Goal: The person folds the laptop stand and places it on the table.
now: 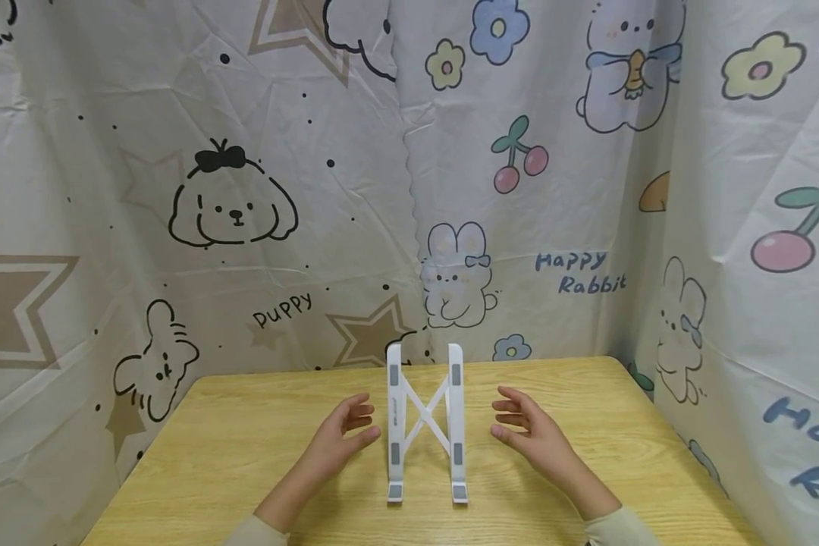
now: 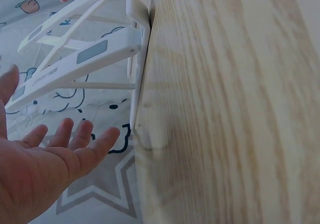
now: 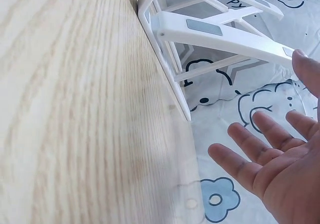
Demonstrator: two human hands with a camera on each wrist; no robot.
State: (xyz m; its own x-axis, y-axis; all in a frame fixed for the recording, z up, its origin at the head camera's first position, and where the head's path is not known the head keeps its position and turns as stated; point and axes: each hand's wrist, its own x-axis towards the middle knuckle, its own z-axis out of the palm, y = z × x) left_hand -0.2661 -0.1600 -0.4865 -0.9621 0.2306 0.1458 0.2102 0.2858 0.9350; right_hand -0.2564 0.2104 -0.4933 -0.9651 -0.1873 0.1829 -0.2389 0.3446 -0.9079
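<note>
White stand [image 1: 426, 415] between left hand [image 1: 339, 434], right hand [image 1: 532, 432]; palms inward, fingers loose, both empty.

The stand [image 1: 426, 414] looks smooth plastic; the tabletop [image 1: 246, 432], grained wood; the backdrop [image 1: 365, 205], creased cloth.

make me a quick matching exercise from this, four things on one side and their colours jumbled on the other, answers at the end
Things
1. folding stand
2. table
3. puppy's bow
4. printed cherries

Colours
A. pink and green
B. white with grey patches
C. black
D. yellow, wood-grained

Pairs: 1-B, 2-D, 3-C, 4-A
</note>
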